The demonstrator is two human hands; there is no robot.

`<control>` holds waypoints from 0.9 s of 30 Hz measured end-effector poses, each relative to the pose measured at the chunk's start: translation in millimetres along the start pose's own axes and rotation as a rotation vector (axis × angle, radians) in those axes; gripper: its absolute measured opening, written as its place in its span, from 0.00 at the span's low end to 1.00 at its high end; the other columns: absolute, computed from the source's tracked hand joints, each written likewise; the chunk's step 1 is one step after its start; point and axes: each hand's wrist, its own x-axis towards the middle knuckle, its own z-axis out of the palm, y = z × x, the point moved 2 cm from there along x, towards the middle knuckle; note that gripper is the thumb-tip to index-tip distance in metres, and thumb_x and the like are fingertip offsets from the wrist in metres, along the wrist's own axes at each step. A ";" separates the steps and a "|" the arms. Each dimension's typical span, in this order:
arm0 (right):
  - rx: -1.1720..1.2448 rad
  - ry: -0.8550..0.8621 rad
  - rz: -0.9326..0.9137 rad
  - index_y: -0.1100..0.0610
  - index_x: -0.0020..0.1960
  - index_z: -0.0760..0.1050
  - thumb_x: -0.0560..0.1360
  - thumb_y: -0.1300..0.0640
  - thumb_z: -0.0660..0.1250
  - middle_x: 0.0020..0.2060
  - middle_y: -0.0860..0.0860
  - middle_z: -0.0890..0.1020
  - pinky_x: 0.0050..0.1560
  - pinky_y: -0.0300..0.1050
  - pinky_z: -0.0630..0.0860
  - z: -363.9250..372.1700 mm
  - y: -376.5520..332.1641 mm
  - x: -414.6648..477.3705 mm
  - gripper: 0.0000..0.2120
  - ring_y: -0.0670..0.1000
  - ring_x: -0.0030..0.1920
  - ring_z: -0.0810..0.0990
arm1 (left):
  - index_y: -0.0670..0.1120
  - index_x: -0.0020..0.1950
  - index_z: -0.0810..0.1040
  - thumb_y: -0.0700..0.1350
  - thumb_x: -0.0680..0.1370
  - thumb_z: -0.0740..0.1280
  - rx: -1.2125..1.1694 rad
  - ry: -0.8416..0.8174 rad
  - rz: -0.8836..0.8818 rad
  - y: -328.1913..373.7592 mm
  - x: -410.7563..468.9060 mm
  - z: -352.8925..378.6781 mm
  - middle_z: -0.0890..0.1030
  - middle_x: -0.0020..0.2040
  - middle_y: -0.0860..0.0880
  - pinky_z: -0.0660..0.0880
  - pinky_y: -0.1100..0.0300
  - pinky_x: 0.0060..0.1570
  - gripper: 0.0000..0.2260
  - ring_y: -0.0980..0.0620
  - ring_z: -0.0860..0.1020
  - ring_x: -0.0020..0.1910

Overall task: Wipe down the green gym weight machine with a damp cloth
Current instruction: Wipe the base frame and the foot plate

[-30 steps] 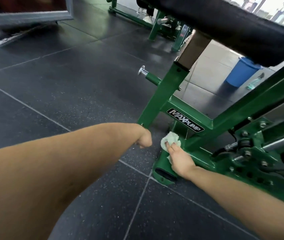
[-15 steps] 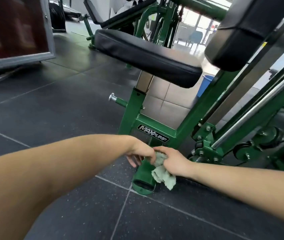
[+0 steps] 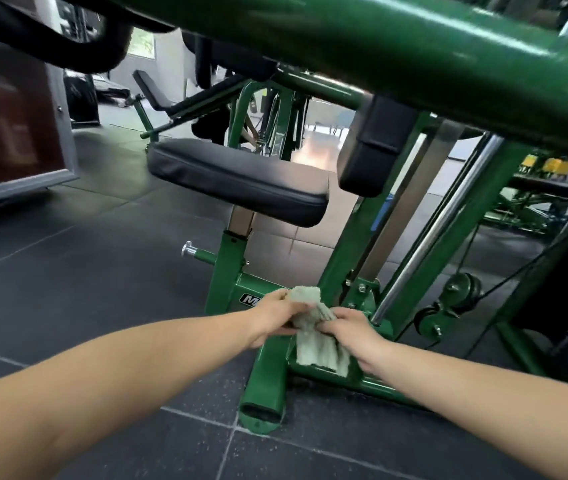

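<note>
Both hands hold a pale green cloth (image 3: 313, 327) low in front of the green machine (image 3: 268, 372). Left hand (image 3: 275, 317) pinches the cloth's upper bunch; right hand (image 3: 351, 329) grips its middle, fingers curled. The loose end hangs over the base rail. A black seat pad (image 3: 237, 174) stands beyond, over the dark floor (image 3: 67, 289).

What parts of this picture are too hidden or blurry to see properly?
- Head view: the machine's label shows only its first letters; the left hand covers the rest.
- The middle of the cloth is bunched between the left hand and the right hand, so its folds are hidden.
- The big green bar on top is blurred and cut off by the frame's edge.
- Whether the cloth is damp cannot be told.
</note>
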 end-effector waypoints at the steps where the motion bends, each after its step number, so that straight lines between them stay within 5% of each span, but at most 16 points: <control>1: 0.042 0.001 -0.011 0.58 0.50 0.86 0.76 0.66 0.70 0.43 0.54 0.88 0.52 0.50 0.84 0.4 -5.7 -2.7 0.08 0.57 0.50 0.87 | 0.45 0.66 0.77 0.46 0.79 0.75 -0.045 0.044 0.007 3.3 -0.2 -1.6 0.84 0.61 0.45 0.83 0.60 0.43 0.18 0.47 0.84 0.57; 3: 0.088 0.054 -0.070 0.56 0.49 0.87 0.78 0.65 0.69 0.43 0.52 0.88 0.49 0.46 0.83 -0.5 -19.2 -5.6 0.09 0.55 0.49 0.87 | 0.41 0.65 0.77 0.43 0.82 0.71 -0.170 0.164 -0.004 12.5 -1.8 -2.9 0.83 0.61 0.41 0.83 0.59 0.39 0.13 0.46 0.83 0.53; 6: 0.080 0.161 -0.178 0.48 0.48 0.85 0.80 0.61 0.66 0.44 0.45 0.88 0.50 0.46 0.82 -2.4 -41.9 -11.7 0.12 0.48 0.48 0.86 | 0.41 0.56 0.80 0.45 0.84 0.64 -0.204 0.258 -0.033 28.6 -15.9 5.3 0.83 0.50 0.42 0.81 0.57 0.38 0.09 0.47 0.82 0.42; 11: 0.095 0.102 -0.172 0.47 0.53 0.82 0.80 0.57 0.65 0.46 0.44 0.87 0.51 0.47 0.83 -1.5 -51.4 -21.4 0.09 0.46 0.48 0.85 | 0.48 0.61 0.83 0.64 0.81 0.65 -0.177 0.075 -0.027 41.2 -26.9 17.2 0.87 0.52 0.45 0.78 0.53 0.53 0.22 0.45 0.84 0.51; 15: 0.224 0.073 -0.131 0.56 0.48 0.83 0.79 0.46 0.71 0.44 0.51 0.88 0.50 0.47 0.79 0.6 -50.0 -20.9 0.13 0.51 0.48 0.86 | 0.44 0.59 0.85 0.53 0.82 0.67 -0.191 0.076 0.029 33.8 -22.4 11.5 0.87 0.56 0.42 0.79 0.52 0.51 0.15 0.46 0.85 0.50; 21: 0.326 0.076 -0.072 0.57 0.48 0.84 0.80 0.57 0.72 0.41 0.50 0.87 0.39 0.37 0.76 8.7 -33.9 -11.2 0.04 0.46 0.41 0.84 | 0.43 0.64 0.82 0.46 0.85 0.64 -0.224 0.054 0.072 20.4 -27.8 -10.2 0.86 0.59 0.39 0.77 0.42 0.65 0.13 0.39 0.84 0.59; 27: 0.617 -0.157 0.127 0.60 0.59 0.80 0.82 0.51 0.69 0.52 0.58 0.87 0.63 0.59 0.79 74.7 -39.1 -4.7 0.13 0.59 0.55 0.86 | 0.37 0.63 0.81 0.42 0.86 0.64 -0.367 0.128 0.062 12.3 -56.8 -50.6 0.85 0.57 0.35 0.82 0.44 0.55 0.11 0.37 0.85 0.56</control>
